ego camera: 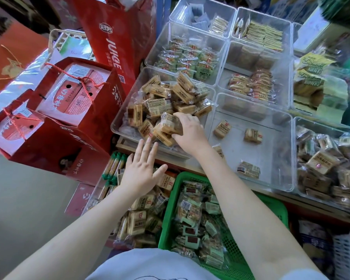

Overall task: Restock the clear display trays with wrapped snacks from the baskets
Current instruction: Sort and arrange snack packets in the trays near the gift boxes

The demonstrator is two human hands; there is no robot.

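My right hand grips a tan wrapped snack over the front of a clear display tray heaped with the same tan packets. My left hand hovers flat, fingers spread and straight, just below that tray's front edge and holds nothing. Beneath it lies a clear bin of tan wrapped snacks. A green basket of green-wrapped snacks sits by my right forearm. The clear tray to the right holds only a few loose packets.
Red gift bags and a red juice carton crowd the left side. More clear trays of wrapped snacks fill the shelf behind and to the right. A full tray stands at the far right.
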